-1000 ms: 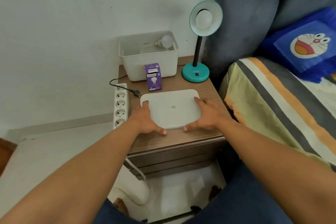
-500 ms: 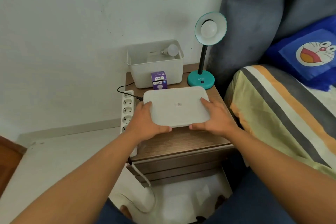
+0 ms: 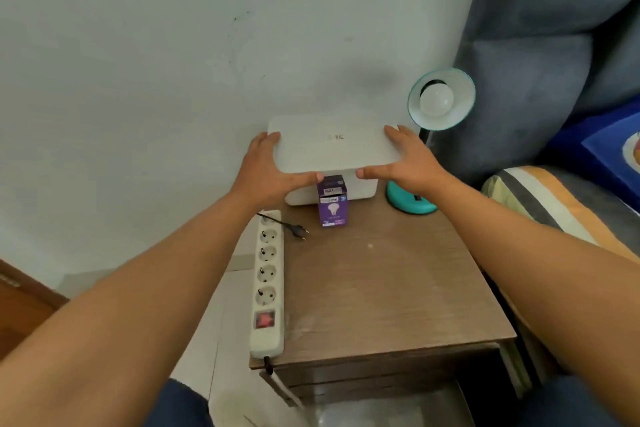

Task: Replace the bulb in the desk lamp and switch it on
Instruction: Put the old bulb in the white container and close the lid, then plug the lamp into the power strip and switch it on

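One desk lamp [image 3: 429, 149] at the back right corner of the wooden nightstand [image 3: 391, 288]: teal round base, dark neck mostly hidden behind the right hand, teal-rimmed shade tilted toward the camera with a white bulb [image 3: 437, 100] seated in it, unlit. Purple bulb carton [image 3: 333, 201] stands upright just left of the lamp base, touching or nearly touching the front wall of the white bin [image 3: 360, 191] behind it. White lid [image 3: 332, 146] held flat over the bin, covering its top; cannot tell if it is fully seated. Left hand [image 3: 268, 173] grips the lid's left edge, thumb laid along the front edge, fingers wrapped round the far side. Right hand [image 3: 405, 163] mirrors it on the right edge, thumb along the front, fingers together over the back right corner. Both forearms are bare, reaching in from the bottom corners. Black unplugged plug [image 3: 299, 230] with cord lies on the nightstand near the carton's left. White power strip [image 3: 267, 284] runs along the nightstand's left edge, red switch at its near end. Pale wall behind, grey upholstered headboard [image 3: 540, 45] at right, striped bedding [image 3: 547, 198] and a blue pillow [image 3: 602, 149] beyond the lamp.
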